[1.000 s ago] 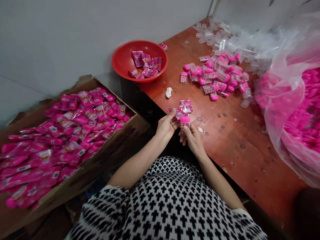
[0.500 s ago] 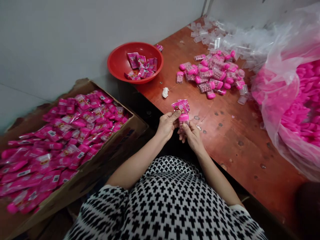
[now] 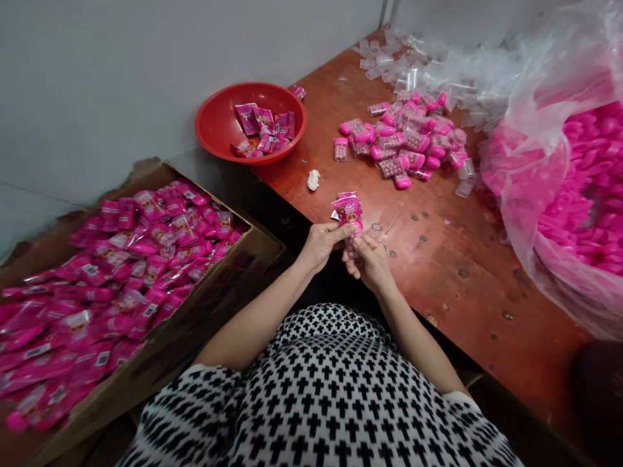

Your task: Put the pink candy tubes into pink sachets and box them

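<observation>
My left hand [image 3: 318, 248] is closed, its thumb and fingers pinching a small printed pink wrapper [image 3: 348, 206]. Just below, my right hand [image 3: 374, 264] grips a small clear bottle [image 3: 350, 249] of pale pink candy balls, mostly covered by my fingers. Wrapper and bottle meet between the two thumbs, over the near edge of the table. The wrapper hides most of the bottle's pink cap. How far it reaches over the bottle I cannot tell.
A red bowl [image 3: 203, 139] of folded pink wrappers stands at the table's [image 3: 440, 224] left corner. A cardboard box [image 3: 221, 256] of wrapped bottles is at left. Capped bottles [image 3: 406, 139], clear empty bottles [image 3: 384, 59] and a plastic bag [image 3: 528, 188] of pink caps lie on the table.
The pink cap showed below the wrapper before; now the wrapper overlaps it. My left thumb has moved down nearer my right thumb. The whole view has shifted slightly.
</observation>
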### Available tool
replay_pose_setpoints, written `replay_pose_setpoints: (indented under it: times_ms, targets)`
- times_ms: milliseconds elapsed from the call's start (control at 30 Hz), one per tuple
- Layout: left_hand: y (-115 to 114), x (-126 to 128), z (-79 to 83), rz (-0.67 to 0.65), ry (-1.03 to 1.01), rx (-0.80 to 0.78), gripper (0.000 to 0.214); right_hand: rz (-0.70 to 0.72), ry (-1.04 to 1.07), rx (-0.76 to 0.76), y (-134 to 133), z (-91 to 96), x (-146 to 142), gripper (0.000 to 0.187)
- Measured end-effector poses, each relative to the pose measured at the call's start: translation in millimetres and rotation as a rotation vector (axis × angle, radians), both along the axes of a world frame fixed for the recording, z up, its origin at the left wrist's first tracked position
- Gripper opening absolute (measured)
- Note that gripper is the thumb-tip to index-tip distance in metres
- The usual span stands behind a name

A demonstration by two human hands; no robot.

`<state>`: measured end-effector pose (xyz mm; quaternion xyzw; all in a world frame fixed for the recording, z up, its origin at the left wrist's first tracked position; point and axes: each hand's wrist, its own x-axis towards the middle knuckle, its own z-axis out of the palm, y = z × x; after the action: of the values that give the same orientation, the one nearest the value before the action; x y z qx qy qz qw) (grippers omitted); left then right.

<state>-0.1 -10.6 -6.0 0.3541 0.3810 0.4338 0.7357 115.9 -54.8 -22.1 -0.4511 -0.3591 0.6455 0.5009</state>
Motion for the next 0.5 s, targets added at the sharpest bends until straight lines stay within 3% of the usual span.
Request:
replay_pose_setpoints:
  times_ms: [133,333,500]
  targets:
    - [-5.9,2.7,-1.6,0.019,0.035,-0.005,0.032,-0.070,-0.190,0.066,0.3,-1.9,0.8,0.032]
    - [-15.8,6.1,-2.5,-0.016,-0.037,-0.075,0.038,-0.023,0.066,-0.033,1.0,-5.3,1.7,0.035]
    - [-10.3,1.9,-4.6,0.199,-0.086,-0.146,0.033,-0.076,0.109,-0.035,-9.9,-3.1,4.5,0.037]
